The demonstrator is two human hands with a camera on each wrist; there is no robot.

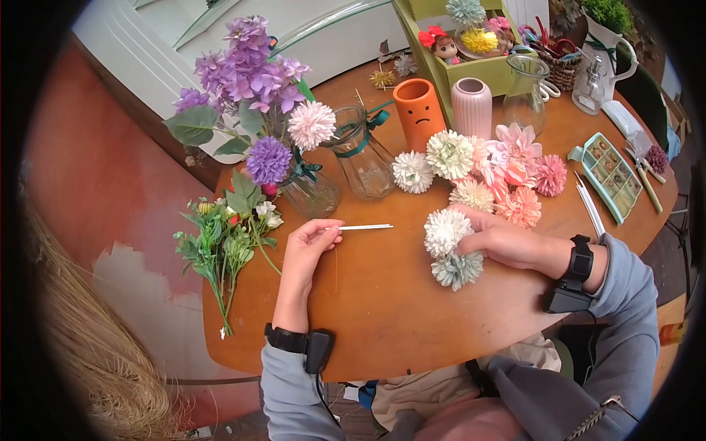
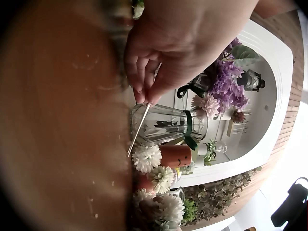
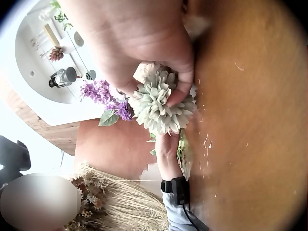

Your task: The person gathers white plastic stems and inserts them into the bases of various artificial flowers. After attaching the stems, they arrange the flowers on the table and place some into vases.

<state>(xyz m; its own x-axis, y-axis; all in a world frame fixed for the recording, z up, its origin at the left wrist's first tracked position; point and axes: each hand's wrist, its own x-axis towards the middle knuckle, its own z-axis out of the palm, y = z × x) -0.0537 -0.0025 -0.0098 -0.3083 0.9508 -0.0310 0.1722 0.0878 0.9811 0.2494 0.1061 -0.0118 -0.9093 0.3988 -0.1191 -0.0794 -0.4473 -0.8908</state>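
My left hand [image 1: 305,246] pinches a thin white stick [image 1: 370,227] between thumb and fingers, its free end pointing right over the table. In the left wrist view the stick [image 2: 138,130] slants down from the fingertips. On the right, my right hand [image 1: 507,239] grips a white pompom flower head [image 1: 446,231] and a grey-green one [image 1: 457,272], close together near the tabletop. The right wrist view shows thumb and fingers around the grey-green flower head [image 3: 161,103]. Behind that hand lie several loose flower heads in pink, peach and cream, among them a coral one [image 1: 521,207].
Leafy stems [image 1: 228,257] lie at left beside a glass vase [image 1: 312,195] of purple flowers. Another glass vase [image 1: 368,169], an orange vase [image 1: 419,106] and a pink vase [image 1: 472,110] stand behind. More white sticks [image 1: 588,206] and a compartment box [image 1: 610,176] lie at right.
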